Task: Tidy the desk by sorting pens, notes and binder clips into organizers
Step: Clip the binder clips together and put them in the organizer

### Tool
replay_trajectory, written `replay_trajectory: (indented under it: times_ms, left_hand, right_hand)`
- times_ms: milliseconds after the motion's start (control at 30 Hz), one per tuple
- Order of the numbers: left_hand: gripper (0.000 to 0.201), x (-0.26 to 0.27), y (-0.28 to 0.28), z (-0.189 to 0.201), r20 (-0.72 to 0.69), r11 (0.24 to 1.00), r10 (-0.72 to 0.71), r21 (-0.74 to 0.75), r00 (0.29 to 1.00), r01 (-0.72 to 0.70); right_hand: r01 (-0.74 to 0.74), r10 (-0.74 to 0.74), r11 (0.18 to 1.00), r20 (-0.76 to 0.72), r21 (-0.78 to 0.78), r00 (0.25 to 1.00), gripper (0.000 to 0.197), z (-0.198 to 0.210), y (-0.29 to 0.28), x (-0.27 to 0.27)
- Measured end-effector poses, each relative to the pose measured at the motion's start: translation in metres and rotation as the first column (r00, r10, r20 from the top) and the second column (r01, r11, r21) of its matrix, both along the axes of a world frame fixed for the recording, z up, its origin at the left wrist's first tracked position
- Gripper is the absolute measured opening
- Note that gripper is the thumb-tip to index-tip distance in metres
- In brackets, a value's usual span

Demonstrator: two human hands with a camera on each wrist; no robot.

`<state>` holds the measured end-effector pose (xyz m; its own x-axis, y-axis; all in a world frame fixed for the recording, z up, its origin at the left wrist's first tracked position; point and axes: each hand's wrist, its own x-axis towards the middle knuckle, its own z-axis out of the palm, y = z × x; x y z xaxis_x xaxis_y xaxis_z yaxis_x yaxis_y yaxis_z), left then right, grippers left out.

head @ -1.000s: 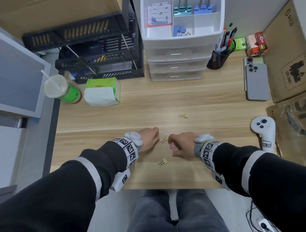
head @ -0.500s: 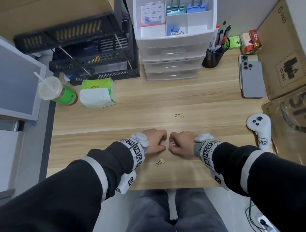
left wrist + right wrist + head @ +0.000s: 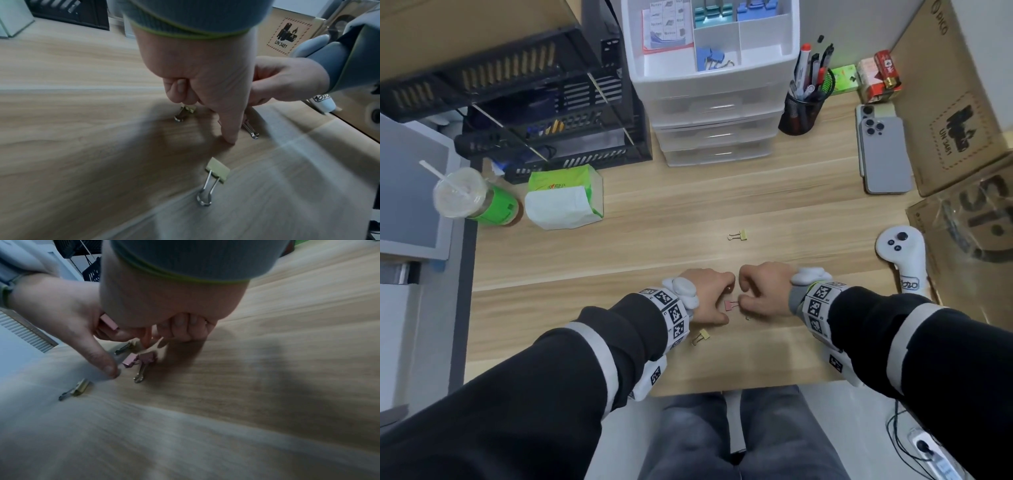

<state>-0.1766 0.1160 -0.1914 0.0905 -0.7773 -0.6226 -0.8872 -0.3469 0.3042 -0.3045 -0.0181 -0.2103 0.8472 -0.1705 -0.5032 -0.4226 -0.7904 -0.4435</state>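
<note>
My left hand [image 3: 707,294] and right hand [image 3: 762,291] meet knuckle to knuckle near the desk's front edge. In the right wrist view the left hand [image 3: 61,313] grips a pink binder clip [image 3: 109,322] in its curled fingers, thumb tip down on the wood. A yellow clip [image 3: 185,112] lies under those curled fingers. The right hand [image 3: 174,331] has its fingers curled, one fingertip just above two pink clips [image 3: 141,359] on the desk; one pink clip [image 3: 730,305] shows between the hands. More yellow clips lie by my left wrist [image 3: 700,337] and farther out [image 3: 738,235].
At the back stands a white drawer organizer [image 3: 709,85] with notes and blue and teal clips in its top tray. A black pen cup [image 3: 799,113], phone [image 3: 885,154], white controller [image 3: 900,250], tissue pack [image 3: 565,198], drink cup [image 3: 465,198] and black trays [image 3: 517,102] ring the desk.
The left hand has moved right until it meets the right hand and now covers the yellow clip that lay between them. A pink clip now sits in the left fingers.
</note>
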Motion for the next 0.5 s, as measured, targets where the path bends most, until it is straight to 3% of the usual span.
replay_trajectory:
  times_ms: [100,200,400,500]
  left_hand:
    - [0.044,-0.004,-0.005,0.000,-0.016,1.000,-0.028,-0.002,0.999,0.028]
    - [0.032,-0.006,-0.010,-0.004,-0.001,0.999,-0.054,0.004,0.999,0.054]
    - [0.028,-0.003,-0.015,-0.004,0.065,0.995,-0.094,0.052,0.993,0.090]
    - [0.031,-0.004,-0.015,0.000,0.100,0.994,0.002,0.105,0.995,-0.012]
  right_hand:
    - [-0.042,0.041,0.998,-0.025,-0.040,0.999,0.049,-0.002,-0.003,-0.008]
    - [-0.104,0.100,0.988,-0.043,-0.113,0.994,0.055,-0.005,-0.001,-0.011]
    - [-0.145,0.130,0.980,-0.115,-0.134,0.985,0.040,-0.002,0.001,-0.001]
    - [-0.138,0.121,0.981,-0.129,-0.133,0.984,0.037,-0.002,0.001,0.000]
